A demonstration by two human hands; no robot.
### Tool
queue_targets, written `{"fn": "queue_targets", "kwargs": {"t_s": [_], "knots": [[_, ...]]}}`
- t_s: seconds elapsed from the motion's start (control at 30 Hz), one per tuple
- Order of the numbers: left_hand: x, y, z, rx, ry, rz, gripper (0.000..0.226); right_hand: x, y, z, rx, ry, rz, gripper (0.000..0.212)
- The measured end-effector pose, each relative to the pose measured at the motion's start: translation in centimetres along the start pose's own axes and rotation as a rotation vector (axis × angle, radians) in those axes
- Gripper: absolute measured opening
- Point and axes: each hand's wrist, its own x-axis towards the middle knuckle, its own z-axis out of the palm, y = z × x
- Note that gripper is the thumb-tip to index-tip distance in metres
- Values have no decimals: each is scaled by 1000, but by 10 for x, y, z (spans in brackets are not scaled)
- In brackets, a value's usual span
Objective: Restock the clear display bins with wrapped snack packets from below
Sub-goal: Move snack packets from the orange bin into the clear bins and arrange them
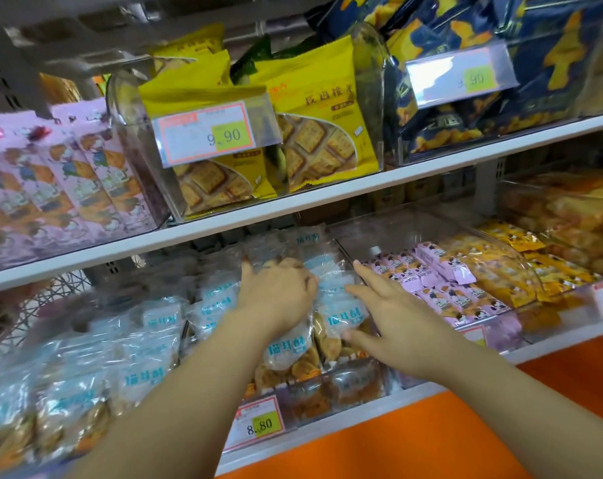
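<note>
Clear wrapped snack packets [341, 314] with pale blue labels and brown biscuits fill a clear display bin [358, 387] on the lower shelf. My left hand [275, 295] reaches into this bin, its fingers curled over a packet [275, 259] at the back of the pile. My right hand [386, 312] lies beside it with fingers spread flat, resting on the packets at the bin's right side. More of the same packets [134, 368] are heaped to the left.
A bin of pink packets [438, 281] and orange packets [521, 257] stand to the right. A white shelf edge [293, 209] just above carries bins of yellow biscuit bags [324, 126], pink packs [51, 188] and dark blue bags [465, 98]. Price tags [258, 425] hang at the bin fronts.
</note>
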Motion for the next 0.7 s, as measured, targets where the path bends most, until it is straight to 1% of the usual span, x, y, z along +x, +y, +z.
{"fn": "queue_targets", "kwargs": {"t_s": [0.1,0.2,0.3,0.37,0.43,0.5,0.53,0.6,0.7], "knots": [[0,3,3,-19,15,-27,44,3,3,4,-27,8,12,69],[1,7,2,-46,17,-55,43,5,3,8,4,22,22,74],[-6,8,-2,-65,117,-57,42,2,4,9,-10,83,12,79],[-20,5,-5,-78,245,-27,40,-3,4,10,-28,199,-57,74],[-39,-2,-4,-115,400,25,36,-11,2,12,-32,349,-158,63],[-62,-13,6,-149,527,75,36,-19,-5,19,-72,415,-251,51],[-75,-17,14,-151,558,91,38,-24,-10,25,-98,417,-298,48],[-97,-26,35,-113,559,108,39,-31,-24,41,-139,410,-405,45],[-118,-36,65,4,541,120,44,-31,-38,64,-265,362,-486,50]]}}
